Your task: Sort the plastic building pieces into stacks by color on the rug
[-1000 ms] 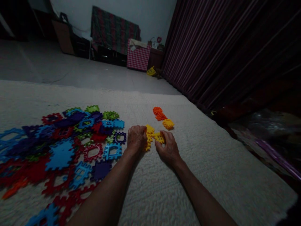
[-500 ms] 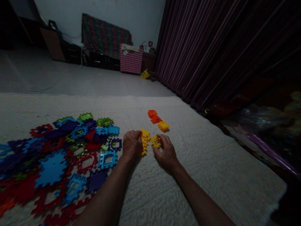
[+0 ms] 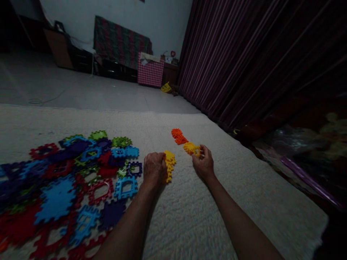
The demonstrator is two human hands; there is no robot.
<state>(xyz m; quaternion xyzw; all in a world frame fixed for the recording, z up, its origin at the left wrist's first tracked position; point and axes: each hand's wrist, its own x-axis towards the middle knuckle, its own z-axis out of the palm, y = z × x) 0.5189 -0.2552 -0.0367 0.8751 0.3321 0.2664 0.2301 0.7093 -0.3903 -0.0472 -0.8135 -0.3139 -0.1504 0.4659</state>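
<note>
My left hand (image 3: 155,168) is closed around the left side of several yellow interlocking building tiles (image 3: 170,165), which stay partly covered by its fingers. Farther right, my right hand (image 3: 204,162) pinches a small yellow window tile (image 3: 197,151) between thumb and fingers. That tile is against or right beside a yellow toothed tile (image 3: 189,147) lying on the pale mat; whether they touch is unclear. Just beyond lie orange toothed tiles (image 3: 179,136), bunched together.
A wide heap of blue, red, purple and green tiles (image 3: 55,198) covers the mat's left side. The quilted mat (image 3: 244,202) spreads under everything. Dark purple curtains (image 3: 225,54) hang at the right, near plastic-wrapped items (image 3: 292,141). A low cabinet (image 3: 116,70) stands against the far wall.
My right hand has moved right and away from me, carrying the yellow window tile from beside the left hand's tiles to the separate yellow tile. My left hand has hardly shifted.
</note>
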